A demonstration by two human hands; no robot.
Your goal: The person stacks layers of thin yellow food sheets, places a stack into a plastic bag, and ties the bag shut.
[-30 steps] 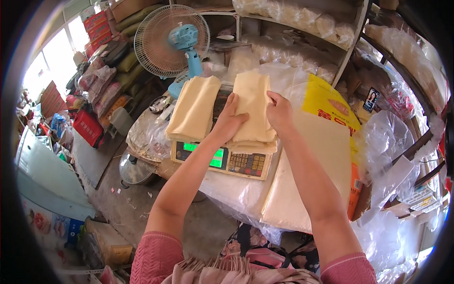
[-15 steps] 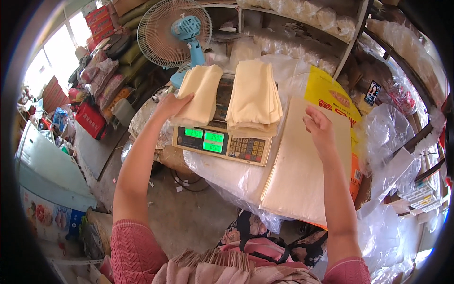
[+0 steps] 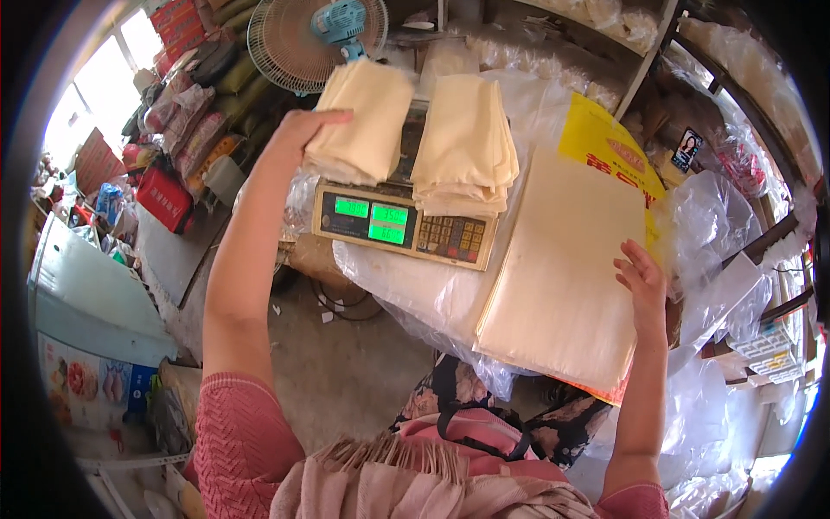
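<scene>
My left hand [image 3: 316, 130] grips the near left side of a stack of folded cream sheets [image 3: 367, 121], thumb on top and the other fingers hidden beneath. This stack is tilted over the left part of a digital scale [image 3: 402, 227] with lit green displays; whether it still touches the scale I cannot tell. Beside it, a second folded stack [image 3: 462, 143] lies on the scale's right part. My right hand [image 3: 644, 277] holds nothing, its fingers loosely bent and apart, over the right edge of a pile of large flat cream sheets [image 3: 562, 277].
A blue fan [image 3: 333, 26] stands behind the scale. Clear plastic film [image 3: 415, 316] covers the table under the scale. A yellow printed bag [image 3: 605, 138] lies under the flat pile. At the right are a propped phone [image 3: 687, 149] and crumpled clear plastic [image 3: 713, 225].
My left hand has moved the left folded stack away from me and tilted it. My right hand has shifted right and nearer to me. The scale's display reading has changed.
</scene>
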